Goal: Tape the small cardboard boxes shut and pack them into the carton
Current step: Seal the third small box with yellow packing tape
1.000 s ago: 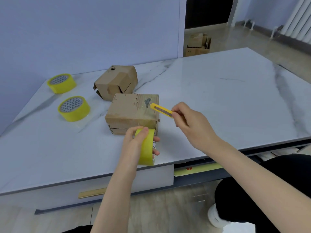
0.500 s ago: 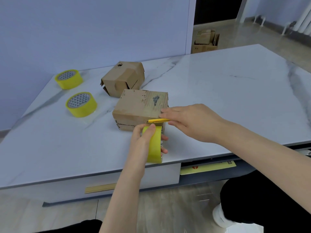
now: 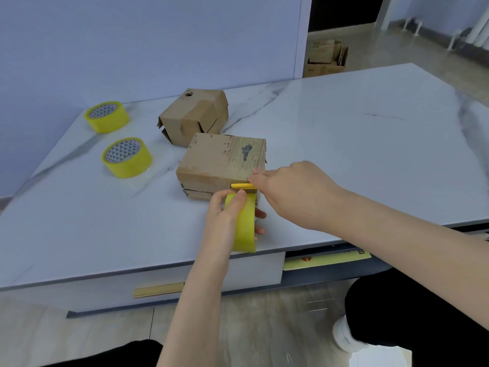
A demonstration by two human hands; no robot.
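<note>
A small worn cardboard box (image 3: 225,160) sits on the marble table (image 3: 357,144) near its front edge. My left hand (image 3: 225,215) grips a yellow tape roll (image 3: 244,226) held on edge just in front of the box. My right hand (image 3: 288,192) holds a yellow utility knife (image 3: 242,185) flat against the box's front face, right above the roll. A second cardboard box (image 3: 195,116), its flaps loose, lies behind the first one.
Two more yellow tape rolls lie flat at the left, one roll (image 3: 127,157) nearer and the other roll (image 3: 107,116) farther back. A carton (image 3: 326,59) with cardboard in it stands on the floor beyond the table. The wall (image 3: 132,49) runs along the table's back.
My right hand brought the knife from above the box's top down to its front face, above the tape roll. My left hand has kept the roll in place.
</note>
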